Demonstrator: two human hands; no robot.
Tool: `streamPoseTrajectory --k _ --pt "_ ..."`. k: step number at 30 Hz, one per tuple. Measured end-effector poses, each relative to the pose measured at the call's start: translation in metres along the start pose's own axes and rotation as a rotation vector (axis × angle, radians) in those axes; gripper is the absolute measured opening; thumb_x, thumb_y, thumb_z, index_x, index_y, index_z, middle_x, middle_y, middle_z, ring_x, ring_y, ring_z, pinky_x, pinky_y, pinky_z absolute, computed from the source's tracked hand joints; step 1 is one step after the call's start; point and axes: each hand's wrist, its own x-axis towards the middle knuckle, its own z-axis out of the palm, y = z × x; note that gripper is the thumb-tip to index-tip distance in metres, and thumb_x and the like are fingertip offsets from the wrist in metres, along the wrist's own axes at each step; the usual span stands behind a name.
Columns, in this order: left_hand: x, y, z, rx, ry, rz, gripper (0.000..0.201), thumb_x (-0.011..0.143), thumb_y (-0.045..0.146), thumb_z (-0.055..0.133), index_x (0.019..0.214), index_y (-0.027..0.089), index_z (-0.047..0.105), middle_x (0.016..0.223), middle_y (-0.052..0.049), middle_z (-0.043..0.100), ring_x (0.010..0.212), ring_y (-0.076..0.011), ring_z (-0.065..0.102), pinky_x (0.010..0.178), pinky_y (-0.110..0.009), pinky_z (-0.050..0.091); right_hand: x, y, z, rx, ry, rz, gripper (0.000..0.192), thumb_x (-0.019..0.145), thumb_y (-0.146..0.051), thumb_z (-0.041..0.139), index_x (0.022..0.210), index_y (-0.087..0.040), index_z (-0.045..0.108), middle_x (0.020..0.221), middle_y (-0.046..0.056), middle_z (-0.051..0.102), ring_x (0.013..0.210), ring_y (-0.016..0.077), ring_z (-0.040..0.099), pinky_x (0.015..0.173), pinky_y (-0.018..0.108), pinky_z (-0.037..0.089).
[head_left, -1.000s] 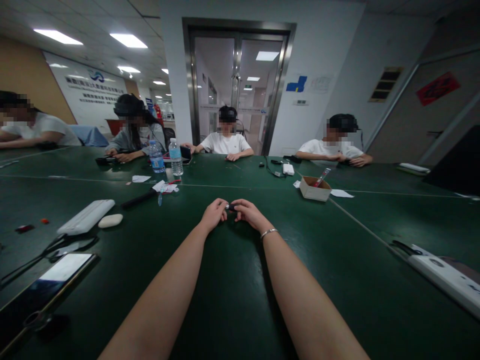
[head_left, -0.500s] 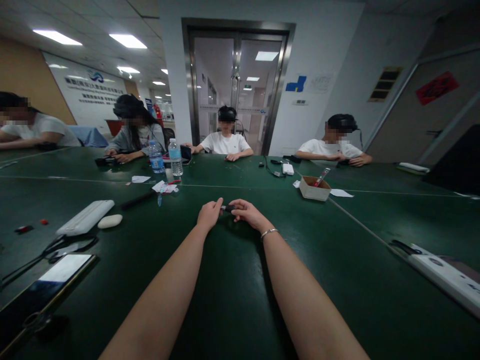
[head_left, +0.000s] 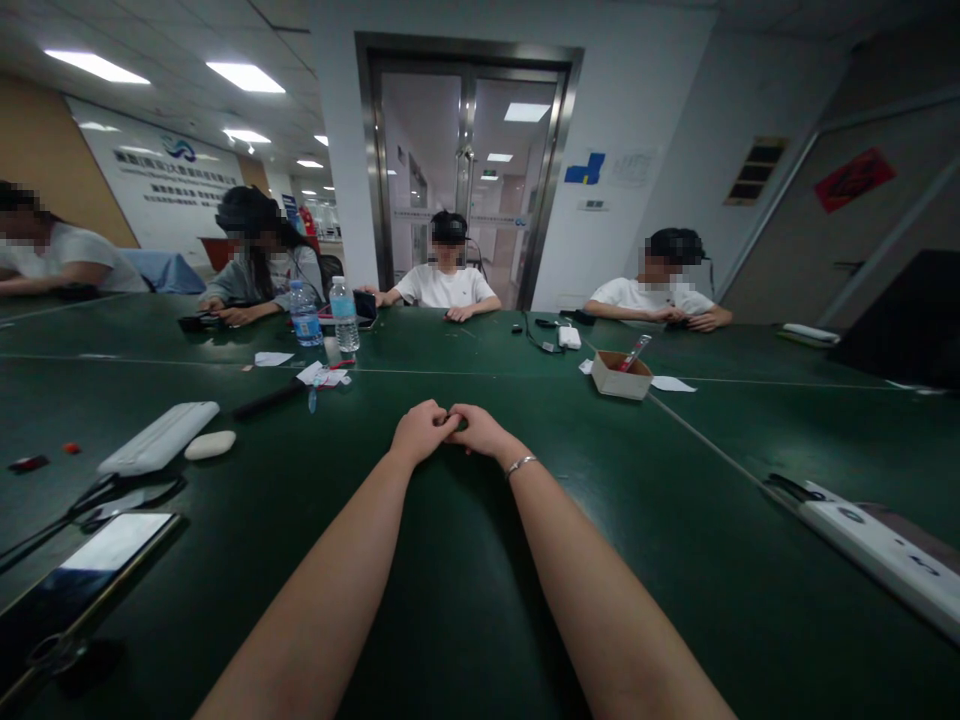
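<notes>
My left hand (head_left: 421, 434) and my right hand (head_left: 480, 430) meet in front of me above the green table (head_left: 465, 580). Both are closed, with fingertips and thumbs touching around a small dark object. Fingers cover nearly all of it now; half a second ago it showed as a short black piece with a silver end. Its exact kind is too small to tell. On my right wrist sits a silver bracelet (head_left: 520, 466).
A phone (head_left: 90, 560), a white case (head_left: 159, 438) and a whitish oval object (head_left: 211, 445) lie to the left. Two bottles (head_left: 345, 315) stand farther back. Right are a small box (head_left: 621, 380) and a power strip (head_left: 877, 550). Several people sit across the table.
My hands have come together, right hand moving left, and the small black and silver object is now mostly covered by fingers. The view has shifted slightly.
</notes>
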Motion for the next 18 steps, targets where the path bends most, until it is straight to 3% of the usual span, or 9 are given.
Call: streamPoseTrajectory --k 6,9,12,13,15,18 --pt "0.002 0.008 -0.006 0.021 -0.116 -0.069 0.051 0.081 0.059 0.039 0.056 0.018 0.056 0.078 -0.003 0.054 0.066 -0.0141 0.051 0.058 -0.026 0.034 0.0 0.003 0.008 0.261 0.025 0.084 0.019 0.069 -0.009 0.068 0.076 -0.014 0.051 0.061 -0.003 0.057 0.044 0.0076 0.057 0.041 0.015 0.047" --pt "0.003 0.029 -0.03 0.121 -0.358 -0.097 0.046 0.076 0.062 0.044 0.065 0.02 0.062 0.081 -0.005 0.06 0.066 -0.0164 0.054 0.057 -0.026 0.035 -0.011 0.008 -0.004 0.331 -0.024 0.111 0.03 0.066 -0.017 0.074 0.08 -0.016 0.048 0.064 -0.001 0.061 0.047 0.0116 0.061 0.04 0.017 0.049" --pt "-0.009 0.056 -0.079 0.247 -0.741 -0.123 0.04 0.065 0.061 0.058 0.075 0.022 0.066 0.08 -0.005 0.066 0.069 -0.0192 0.058 0.059 -0.026 0.039 -0.043 0.012 -0.032 0.396 -0.051 0.138 0.047 0.058 -0.024 0.08 0.085 -0.019 0.041 0.08 0.003 0.066 0.051 0.0137 0.063 0.041 0.02 0.05" --pt "-0.018 0.062 -0.101 0.292 -0.791 -0.159 0.04 0.063 0.061 0.061 0.077 0.024 0.067 0.081 -0.004 0.067 0.07 -0.0196 0.059 0.06 -0.026 0.04 -0.058 0.013 -0.043 0.394 -0.05 0.154 0.05 0.057 -0.027 0.081 0.084 -0.019 0.04 0.083 0.004 0.066 0.052 0.0132 0.063 0.041 0.02 0.051" --pt "-0.047 0.064 -0.147 0.3 -0.702 -0.199 0.042 0.062 0.061 0.061 0.091 0.031 0.066 0.091 0.0 0.068 0.078 -0.0191 0.061 0.065 -0.025 0.043 -0.095 0.012 -0.068 0.368 -0.044 0.183 0.049 0.059 -0.033 0.08 0.082 -0.019 0.038 0.09 0.006 0.065 0.054 0.0118 0.063 0.046 0.021 0.052" --pt "-0.109 0.033 -0.212 0.23 -0.574 -0.324 0.056 0.058 0.057 0.065 0.11 0.039 0.057 0.108 0.004 0.065 0.088 -0.018 0.061 0.072 -0.025 0.046 -0.164 0.011 -0.102 0.279 -0.056 0.244 0.046 0.064 -0.041 0.076 0.081 -0.018 0.039 0.099 0.01 0.063 0.057 0.0119 0.063 0.051 0.024 0.054"
